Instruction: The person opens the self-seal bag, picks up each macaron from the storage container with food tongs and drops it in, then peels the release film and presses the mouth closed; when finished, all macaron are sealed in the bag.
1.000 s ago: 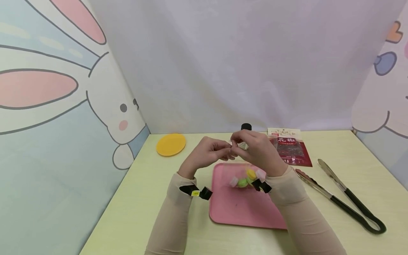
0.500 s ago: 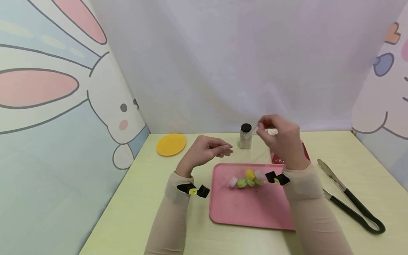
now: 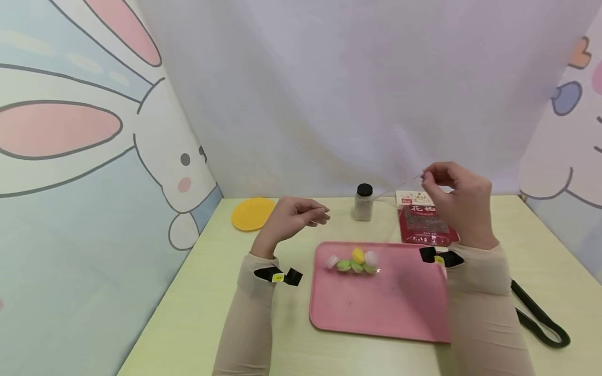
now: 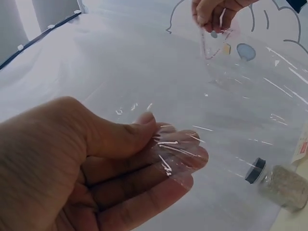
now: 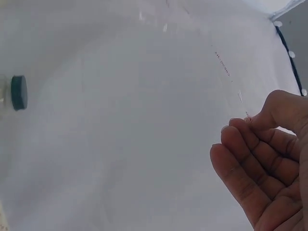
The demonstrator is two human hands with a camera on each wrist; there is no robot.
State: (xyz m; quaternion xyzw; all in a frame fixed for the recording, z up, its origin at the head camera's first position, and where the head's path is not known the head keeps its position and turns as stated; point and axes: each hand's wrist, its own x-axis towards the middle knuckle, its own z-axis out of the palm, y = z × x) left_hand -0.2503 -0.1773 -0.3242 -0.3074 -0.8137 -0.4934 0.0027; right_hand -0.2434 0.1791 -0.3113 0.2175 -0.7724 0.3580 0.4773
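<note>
Between the two hands a clear plastic film (image 4: 231,101) stretches, with a thin red-marked edge. It is nearly invisible in the head view, and I cannot tell whether it is a bag or a sheet. My left hand (image 3: 292,219) pinches one part between thumb and fingers, at the left above the pink tray's back edge. At the upper right, my right hand (image 3: 463,201) pinches its edge (image 5: 224,65) between thumb and forefinger. Several macaron-like pieces (image 3: 357,256), pink, green and yellow, lie together in the back left part of the pink tray (image 3: 371,308).
Behind the tray stands a jar (image 3: 363,208) with a black lid. A red packet (image 3: 425,222) lies to its right, partly behind the right hand. Tongs with black handles (image 3: 536,313) lie at the right, partly hidden by the forearm. A yellow plate (image 3: 251,214) is at the back left.
My hands have drawn apart, the right moving far to the right and up, the left slightly left, spreading the film. The macaron-like pieces have shifted slightly left on the tray.
</note>
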